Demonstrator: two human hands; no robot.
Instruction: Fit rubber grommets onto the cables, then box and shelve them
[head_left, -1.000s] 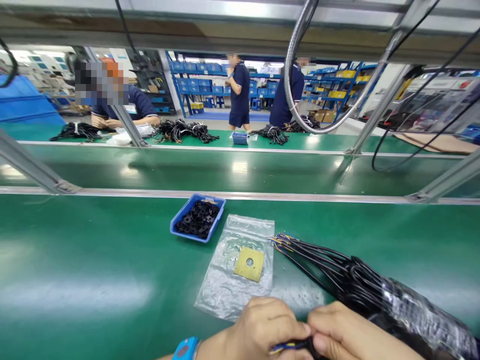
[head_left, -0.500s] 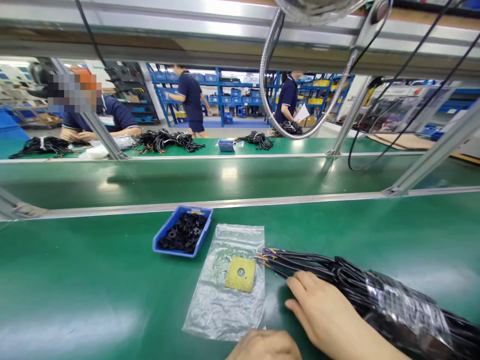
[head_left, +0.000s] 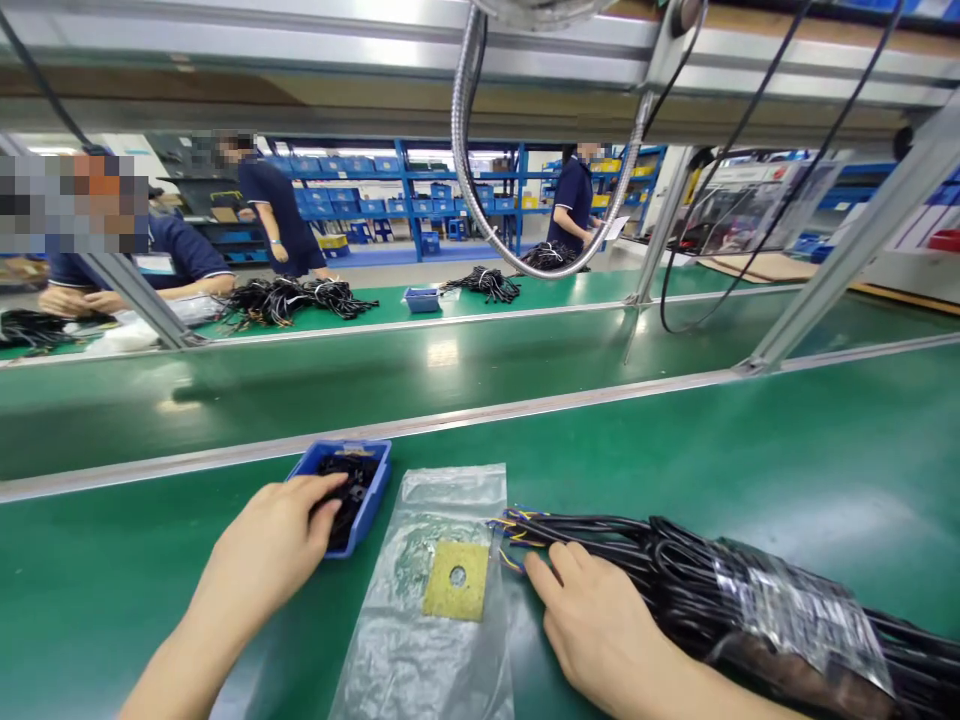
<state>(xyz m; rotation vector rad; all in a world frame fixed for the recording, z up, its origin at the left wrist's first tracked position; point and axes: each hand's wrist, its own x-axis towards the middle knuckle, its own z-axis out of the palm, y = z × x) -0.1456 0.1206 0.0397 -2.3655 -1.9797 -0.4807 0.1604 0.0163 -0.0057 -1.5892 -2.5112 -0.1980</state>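
The left hand point(head_left: 274, 540), thumb and forefinger parted, dipped among small black pieces point(head_left: 351, 505) in the blue plastic bin point(head_left: 372, 512), apparently selecting one, which called for a pinch, while the right hand point(head_left: 596, 620), grip unclear, lay by yellow-and-blue wire ends point(head_left: 521, 538) of the black cable bundle point(head_left: 667, 550).

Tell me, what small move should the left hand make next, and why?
Probably a gentle pinch: close the left hand on one of the black parts in the blue tray. Its thumb and index finger appear apart, right at those parts, while the right hand is beside the coloured wire ends, away from the tray.
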